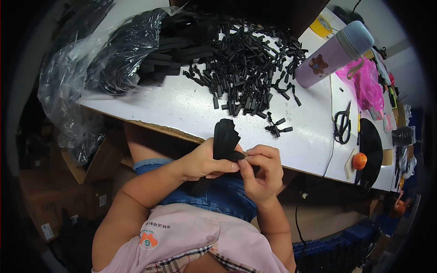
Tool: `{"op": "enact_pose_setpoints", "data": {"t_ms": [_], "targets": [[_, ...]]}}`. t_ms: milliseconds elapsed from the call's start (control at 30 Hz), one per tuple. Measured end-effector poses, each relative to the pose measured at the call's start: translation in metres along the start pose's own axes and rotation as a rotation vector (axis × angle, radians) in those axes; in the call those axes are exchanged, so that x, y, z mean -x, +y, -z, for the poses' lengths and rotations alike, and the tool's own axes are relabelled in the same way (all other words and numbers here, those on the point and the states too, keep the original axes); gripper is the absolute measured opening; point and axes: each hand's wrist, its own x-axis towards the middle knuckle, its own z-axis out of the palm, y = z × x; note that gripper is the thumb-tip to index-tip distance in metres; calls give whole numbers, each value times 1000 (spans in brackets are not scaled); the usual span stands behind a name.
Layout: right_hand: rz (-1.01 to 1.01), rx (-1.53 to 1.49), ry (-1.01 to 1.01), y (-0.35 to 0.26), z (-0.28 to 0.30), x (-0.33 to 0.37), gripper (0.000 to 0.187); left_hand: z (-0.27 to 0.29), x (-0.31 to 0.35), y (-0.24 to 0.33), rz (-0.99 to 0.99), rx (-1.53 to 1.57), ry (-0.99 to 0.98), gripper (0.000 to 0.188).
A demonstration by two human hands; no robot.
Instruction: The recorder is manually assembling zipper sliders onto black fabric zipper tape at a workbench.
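Just off the table's front edge, my left hand (205,162) is closed around a bundle of flat black strips (225,136), whose fanned ends stick up above the fingers. My right hand (261,170) meets it from the right, thumb and fingers pinched at the tip of one strip. Whether a small part is also between those fingertips is too small to tell. Beyond my hands lies a large heap of small black pieces (241,73), which look like zipper pulls with short cords. A few more pulls (276,126) lie apart from the heap, closer to me.
More black strips (170,50) spill from a clear plastic bag (123,54) at the left of the white table (150,107). On the right are a lilac bottle (325,61), black scissors (341,127), an orange round object (359,161), yellow tape (321,26) and a pink bag (366,84).
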Motion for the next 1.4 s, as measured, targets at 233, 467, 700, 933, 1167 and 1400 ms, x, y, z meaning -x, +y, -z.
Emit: {"op": "enact_pose_setpoints", "data": {"t_ms": [233,467,700,933,1167,1400], "targets": [[-369,-442,26,-3,4,5,14,-11,-2,-5,-258,-180,128,18],[-591,-632,-10,-11,4,-2,4,-15,-7,-20,-471,-110,205,14],[-529,-540,-31,0,4,3,6,-14,-7,-20,-687,-422,325,8],[-646,-372,-144,2,11,-19,8,-9,-9,-20,-780,-465,323,13],[-184,928,-199,55,22,-51,10,-16,-11,-8,-277,44,303,24],[-276,343,-120,31,27,-46,5,-11,-11,-12,-352,-184,438,18]]}}
